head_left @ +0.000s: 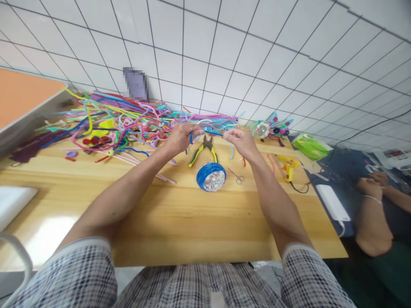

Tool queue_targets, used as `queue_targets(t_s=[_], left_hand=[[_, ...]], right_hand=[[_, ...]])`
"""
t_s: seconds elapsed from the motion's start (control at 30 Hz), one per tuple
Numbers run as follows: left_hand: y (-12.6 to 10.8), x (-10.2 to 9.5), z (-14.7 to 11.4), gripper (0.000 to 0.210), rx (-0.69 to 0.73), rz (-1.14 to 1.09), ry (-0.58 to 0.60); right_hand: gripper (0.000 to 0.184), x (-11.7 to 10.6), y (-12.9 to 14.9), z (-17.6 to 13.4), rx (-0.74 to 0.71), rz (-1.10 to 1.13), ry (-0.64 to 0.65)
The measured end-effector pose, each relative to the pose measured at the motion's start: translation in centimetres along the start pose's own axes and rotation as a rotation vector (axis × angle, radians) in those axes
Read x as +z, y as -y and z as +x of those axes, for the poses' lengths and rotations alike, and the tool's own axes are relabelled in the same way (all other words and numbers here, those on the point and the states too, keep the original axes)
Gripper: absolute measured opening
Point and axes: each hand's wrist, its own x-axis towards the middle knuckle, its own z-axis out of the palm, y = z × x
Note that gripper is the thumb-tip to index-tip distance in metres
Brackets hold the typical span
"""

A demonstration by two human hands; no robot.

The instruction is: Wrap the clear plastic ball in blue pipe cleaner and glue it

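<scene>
A blue pipe cleaner stretches between my two hands above the wooden table. My left hand pinches its left end, and a short blue piece hangs under those fingers. At the other end, my right hand has thumb and fingers closed on it. Below the pipe cleaner lie yellow-and-green pliers with their jaws pointing away from me. Nearer to me sits a round, clear thing wrapped in blue pipe cleaner. Small scissors rest to its right.
Many coloured pipe cleaners heap along the tiled wall. A decorated clear ball stands at the back right. A yellow glue gun, green packet and white power strip lie rightward. Another person's hands rest at far right.
</scene>
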Motion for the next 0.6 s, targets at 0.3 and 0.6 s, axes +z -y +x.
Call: queue_targets(t_s=[0.3,0.6], left_hand=[[0.4,0.7,-1.1,0.044,-0.068,0.156,0.104],[0.3,0.4,-1.2,0.055,-0.055,-0.022,0.142]], right_hand=[[0.045,1.1,0.3,1.0,-0.047,-0.008,0.178],[0.050,0.5,0.5,0.2,-0.002,0.155,0.179]])
